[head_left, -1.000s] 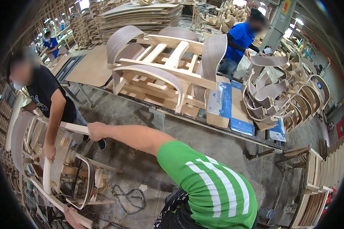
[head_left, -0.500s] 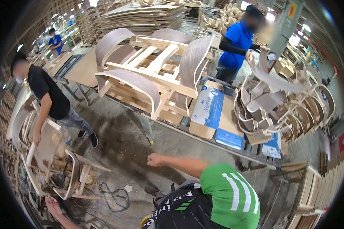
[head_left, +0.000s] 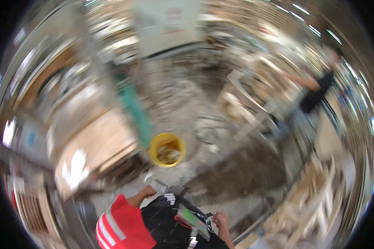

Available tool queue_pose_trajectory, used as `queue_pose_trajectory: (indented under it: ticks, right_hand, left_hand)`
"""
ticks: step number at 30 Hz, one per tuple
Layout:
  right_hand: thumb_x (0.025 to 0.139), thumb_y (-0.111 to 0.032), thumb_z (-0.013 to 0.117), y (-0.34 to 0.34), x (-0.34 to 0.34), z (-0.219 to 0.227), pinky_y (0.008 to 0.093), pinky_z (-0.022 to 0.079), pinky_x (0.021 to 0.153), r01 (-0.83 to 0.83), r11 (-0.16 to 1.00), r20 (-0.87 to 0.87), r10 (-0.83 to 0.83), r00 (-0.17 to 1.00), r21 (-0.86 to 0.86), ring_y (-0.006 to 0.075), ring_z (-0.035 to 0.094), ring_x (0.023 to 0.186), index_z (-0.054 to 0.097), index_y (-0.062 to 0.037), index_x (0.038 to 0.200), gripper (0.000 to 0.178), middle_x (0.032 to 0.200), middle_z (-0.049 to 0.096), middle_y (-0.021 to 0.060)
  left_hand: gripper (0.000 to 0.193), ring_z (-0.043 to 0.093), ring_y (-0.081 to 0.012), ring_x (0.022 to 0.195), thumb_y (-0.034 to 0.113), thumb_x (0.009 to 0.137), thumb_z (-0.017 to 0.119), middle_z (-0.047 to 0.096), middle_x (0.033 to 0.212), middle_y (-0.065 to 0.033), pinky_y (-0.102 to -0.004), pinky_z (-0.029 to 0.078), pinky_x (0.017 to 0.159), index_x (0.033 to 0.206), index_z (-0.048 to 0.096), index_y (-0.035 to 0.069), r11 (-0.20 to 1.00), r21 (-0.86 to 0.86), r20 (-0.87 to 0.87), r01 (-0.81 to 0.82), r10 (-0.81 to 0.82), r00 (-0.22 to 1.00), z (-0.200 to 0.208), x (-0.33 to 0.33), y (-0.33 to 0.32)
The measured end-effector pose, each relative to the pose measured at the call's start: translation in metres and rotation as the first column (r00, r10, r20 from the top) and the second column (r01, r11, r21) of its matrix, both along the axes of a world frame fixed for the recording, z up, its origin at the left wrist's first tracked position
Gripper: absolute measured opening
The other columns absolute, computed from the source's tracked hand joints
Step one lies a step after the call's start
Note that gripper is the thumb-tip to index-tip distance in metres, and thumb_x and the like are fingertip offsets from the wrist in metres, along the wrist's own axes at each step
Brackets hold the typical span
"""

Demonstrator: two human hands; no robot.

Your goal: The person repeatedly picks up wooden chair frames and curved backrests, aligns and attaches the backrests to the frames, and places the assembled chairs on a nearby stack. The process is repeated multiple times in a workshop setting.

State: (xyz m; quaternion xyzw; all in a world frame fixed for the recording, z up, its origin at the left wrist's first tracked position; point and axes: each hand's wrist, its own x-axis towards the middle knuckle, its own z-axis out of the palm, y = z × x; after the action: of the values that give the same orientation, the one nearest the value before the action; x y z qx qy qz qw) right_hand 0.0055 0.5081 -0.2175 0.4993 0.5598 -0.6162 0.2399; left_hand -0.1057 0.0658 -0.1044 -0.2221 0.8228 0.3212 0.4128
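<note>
My left hand (head_left: 147, 191) hangs low beside my body, below a red sleeve with white stripes. Motion blur smears its fingers, and whether they hold anything does not show. Close to the front of my dark apron (head_left: 164, 211), my right hand (head_left: 220, 220) is curled closed with nothing visible in it. A yellow bucket (head_left: 155, 159) with brownish material inside stands on the floor ahead of my left hand. Neither hand touches it.
A worktable with a tan top (head_left: 108, 130) stands at left beside a green strip (head_left: 136, 114). To the right, a person in a dark shirt (head_left: 318, 95) reaches toward a wooden frame (head_left: 247, 93). Pale wooden parts (head_left: 307, 207) fill the lower right; a cable (head_left: 212, 128) lies on the floor.
The view has swung left, away from the bench with curved wooden frames, toward the bucket and worktable. Both arms, stretched apart before, are now close to my body.
</note>
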Motion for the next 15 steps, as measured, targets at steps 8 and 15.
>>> queue_pose_trajectory:
  ticks: [8,15]
  right_hand:
    - [0.102,-0.021,0.059,-0.060,-0.057,-0.032,0.0364,0.050,0.044,-0.891,0.442,0.151,0.892,0.425,-0.103,0.0209,0.063,0.062,0.056,-0.0071,0.129,0.030,0.085,0.064,0.0094]
    - [0.102,-0.021,0.055,-0.259,-0.143,0.036,0.0361,0.050,0.045,-0.930,0.338,0.034,0.938,0.346,0.146,0.0206,0.061,0.060,0.056,-0.0107,0.115,0.017,0.080,0.062,0.0073]
  left_hand:
    - [0.047,0.069,-0.0442,0.112,0.043,0.091,0.063,0.073,0.116,-0.0261,-0.0512,0.055,0.099,0.114,0.076,0.005,0.423,-0.056,-0.429,-0.905,0.808,0.404,0.010,0.256,-0.153]
    - [0.042,0.071,-0.0422,0.109,0.040,0.089,0.064,0.075,0.114,-0.0230,-0.0493,0.056,0.096,0.116,0.078,0.011,0.148,-0.021,-0.339,-0.989,0.929,0.146,0.011,0.419,-0.198]
